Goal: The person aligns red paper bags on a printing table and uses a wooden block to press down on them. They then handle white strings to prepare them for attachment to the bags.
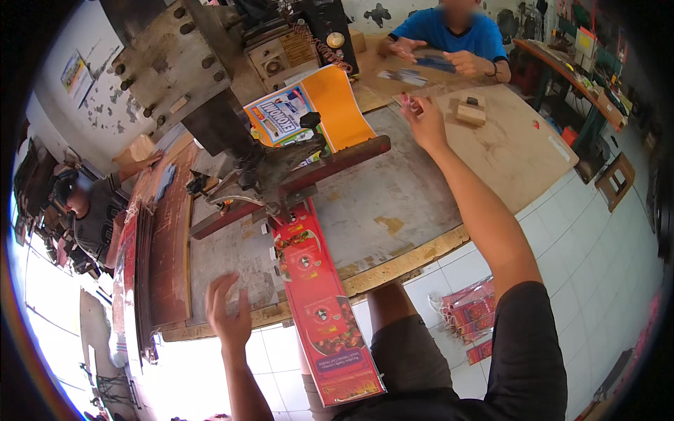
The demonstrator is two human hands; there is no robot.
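Observation:
A long red printed strip, with food pictures on it, runs from under the metal press toward my lap, past the table's near edge. Its far end lies beneath the press's crossbar. To the left of the strip is my left hand, apart from it, fingers spread and holding nothing visible. My right hand is raised over the far right of the metal table, with fingers pinched together. Something small and pinkish shows at its fingertips, too small to name.
An orange printed sheet stands behind the press. A wooden block sits on the board at the right. A person in blue handles strips across the table; another person works at left. Red packets lie on the tiled floor.

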